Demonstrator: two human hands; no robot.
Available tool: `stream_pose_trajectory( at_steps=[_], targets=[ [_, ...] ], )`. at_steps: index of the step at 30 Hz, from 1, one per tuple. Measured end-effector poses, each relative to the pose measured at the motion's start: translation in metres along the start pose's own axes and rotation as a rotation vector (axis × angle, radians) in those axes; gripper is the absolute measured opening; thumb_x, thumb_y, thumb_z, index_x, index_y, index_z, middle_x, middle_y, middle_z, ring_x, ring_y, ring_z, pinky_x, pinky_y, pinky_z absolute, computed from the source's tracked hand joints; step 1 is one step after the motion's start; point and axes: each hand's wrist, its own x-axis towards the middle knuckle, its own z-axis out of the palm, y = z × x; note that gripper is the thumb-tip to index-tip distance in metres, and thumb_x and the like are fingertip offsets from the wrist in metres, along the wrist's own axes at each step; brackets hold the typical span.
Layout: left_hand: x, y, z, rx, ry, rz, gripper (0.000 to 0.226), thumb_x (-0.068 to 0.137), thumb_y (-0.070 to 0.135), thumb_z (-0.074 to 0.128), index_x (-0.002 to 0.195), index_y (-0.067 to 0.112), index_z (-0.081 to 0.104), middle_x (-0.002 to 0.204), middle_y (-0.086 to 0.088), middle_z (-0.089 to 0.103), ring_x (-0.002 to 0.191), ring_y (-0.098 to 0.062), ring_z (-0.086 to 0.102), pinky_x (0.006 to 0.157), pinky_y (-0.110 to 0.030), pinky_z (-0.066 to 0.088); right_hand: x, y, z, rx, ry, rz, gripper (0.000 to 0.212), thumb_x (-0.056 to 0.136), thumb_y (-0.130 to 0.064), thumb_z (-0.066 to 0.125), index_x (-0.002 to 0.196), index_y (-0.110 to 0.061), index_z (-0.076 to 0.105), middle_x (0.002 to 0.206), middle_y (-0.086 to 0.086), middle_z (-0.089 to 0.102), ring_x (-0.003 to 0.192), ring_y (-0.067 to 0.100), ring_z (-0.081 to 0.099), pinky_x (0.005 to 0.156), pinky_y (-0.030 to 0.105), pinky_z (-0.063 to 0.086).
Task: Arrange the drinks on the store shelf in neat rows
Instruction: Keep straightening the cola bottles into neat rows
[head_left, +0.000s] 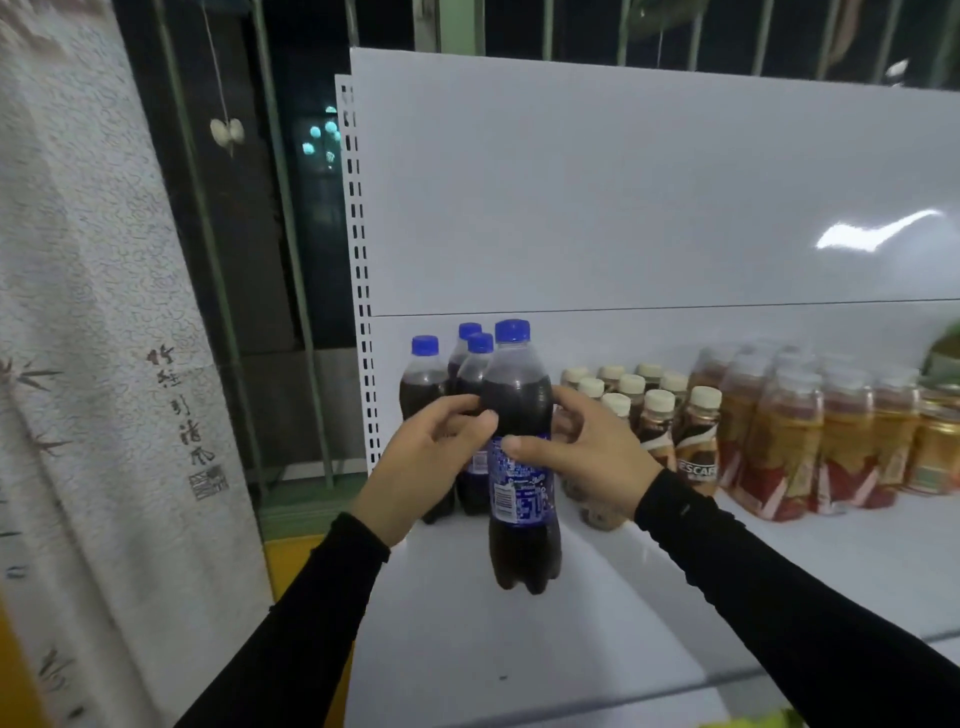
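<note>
White shelving fills the view: a flat shelf (519, 649) backed by a glossy panel, with a perforated upright at its left edge and dark window bars behind. At the shelf's left end, a cola bottle (522, 467) with a blue cap and dark liquid up to its shoulder is held upright by both hands; whether its base touches the shelf I cannot tell. Its blue label carries white print too blurred to read. The left hand (426, 467) curls fingers and thumb round the bottle's upper body, and the right hand (576, 452) wraps it from the other side, thumb across the label. Just behind stand three more blue-capped cola bottles (423, 384) (same dark fill). To the right, small coffee bottles (696, 441) with cream caps are grouped in rows, one label showing "ESCAF". Beside them stand amber tea bottles (779, 457) with red-and-gold labels. A pale curtain (93, 312) with ink calligraphy hangs at left.
</note>
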Motion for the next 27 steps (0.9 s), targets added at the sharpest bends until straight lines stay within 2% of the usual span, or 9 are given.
stream_pose_trajectory(
  at_steps=[4, 9, 12, 15, 17, 19, 23, 25, 27],
  targets=[
    [0.004, 0.014, 0.022, -0.143, -0.094, -0.066, 0.046, 0.094, 0.041, 0.060, 0.135, 0.022, 0.055, 0.111, 0.003, 0.074, 0.104, -0.014, 0.071, 0.096, -0.042, 0.056, -0.005, 0.006, -0.021, 0.003, -0.068, 0.004, 0.039, 0.079, -0.020, 0.079, 0.111, -0.034, 0.063, 0.106, -0.009, 0.074, 0.099, 0.007, 0.069, 0.081, 0.025, 0.057],
    [0.008, 0.021, 0.037, -0.195, -0.123, -0.100, 0.037, 0.095, 0.034, 0.064, 0.128, 0.020, 0.060, 0.111, -0.005, 0.075, 0.106, -0.022, 0.071, 0.093, -0.046, 0.057, -0.005, 0.009, -0.036, -0.047, -0.155, 0.004, 0.035, 0.082, -0.023, 0.077, 0.110, -0.037, 0.063, 0.103, -0.012, 0.073, 0.095, 0.004, 0.069, 0.073, 0.019, 0.056],
    [0.008, 0.024, 0.043, -0.267, -0.054, -0.091, 0.037, 0.094, 0.030, 0.066, 0.127, 0.015, 0.060, 0.106, -0.006, 0.076, 0.100, -0.022, 0.073, 0.080, -0.038, 0.060, -0.004, 0.012, -0.037, -0.041, -0.138, -0.013, 0.039, 0.083, -0.030, 0.075, 0.117, -0.038, 0.059, 0.109, -0.008, 0.070, 0.097, 0.005, 0.069, 0.073, 0.019, 0.056],
    [0.011, 0.029, 0.046, -0.405, 0.082, -0.096, 0.038, 0.092, 0.028, 0.069, 0.124, 0.009, 0.060, 0.095, -0.003, 0.077, 0.086, -0.019, 0.075, 0.069, -0.035, 0.060, -0.010, 0.014, -0.033, -0.145, -0.109, -0.063, 0.047, 0.081, -0.033, 0.077, 0.113, -0.049, 0.046, 0.108, -0.013, 0.065, 0.092, -0.004, 0.066, 0.070, 0.013, 0.053],
    [0.015, 0.031, 0.043, -0.483, 0.166, -0.101, 0.035, 0.091, 0.029, 0.070, 0.118, 0.008, 0.060, 0.095, -0.004, 0.077, 0.085, -0.020, 0.075, 0.068, -0.037, 0.061, -0.016, 0.023, -0.032, -0.282, -0.107, -0.111, 0.053, 0.075, -0.039, 0.081, 0.112, -0.049, 0.045, 0.106, -0.018, 0.064, 0.093, -0.006, 0.063, 0.076, 0.015, 0.052],
    [0.019, 0.035, 0.040, -0.494, 0.218, -0.100, 0.039, 0.090, 0.033, 0.070, 0.119, 0.010, 0.059, 0.104, -0.006, 0.075, 0.088, -0.020, 0.075, 0.070, -0.038, 0.062, -0.019, 0.031, -0.032, -0.306, -0.059, -0.080, 0.058, 0.069, -0.045, 0.083, 0.113, -0.046, 0.046, 0.102, -0.022, 0.063, 0.092, -0.009, 0.061, 0.077, 0.015, 0.051],
    [0.022, 0.037, 0.037, -0.435, 0.173, -0.056, 0.060, 0.080, 0.045, 0.071, 0.130, 0.016, 0.056, 0.117, -0.006, 0.071, 0.092, -0.013, 0.074, 0.066, -0.024, 0.058, -0.019, 0.036, -0.032, -0.092, 0.019, 0.042, 0.053, 0.066, -0.035, 0.085, 0.108, -0.034, 0.053, 0.088, -0.024, 0.070, 0.085, -0.008, 0.066, 0.067, 0.014, 0.052],
    [0.021, 0.037, 0.036, -0.454, 0.127, -0.041, 0.068, 0.074, 0.046, 0.071, 0.134, 0.018, 0.053, 0.120, -0.005, 0.070, 0.092, -0.012, 0.074, 0.066, -0.022, 0.057, -0.020, 0.033, -0.031, 0.052, -0.022, 0.062, 0.049, 0.068, -0.031, 0.080, 0.110, -0.027, 0.056, 0.091, -0.020, 0.073, 0.087, 0.001, 0.070, 0.068, 0.016, 0.053],
    [0.021, 0.037, 0.036, -0.513, 0.090, -0.043, 0.067, 0.078, 0.039, 0.070, 0.136, 0.016, 0.049, 0.116, -0.006, 0.069, 0.089, -0.014, 0.074, 0.067, -0.025, 0.057, -0.022, 0.033, -0.030, 0.219, -0.077, 0.096, 0.047, 0.070, -0.030, 0.074, 0.114, -0.020, 0.059, 0.096, -0.008, 0.076, 0.088, 0.010, 0.071, 0.069, 0.020, 0.055]
  ],
)
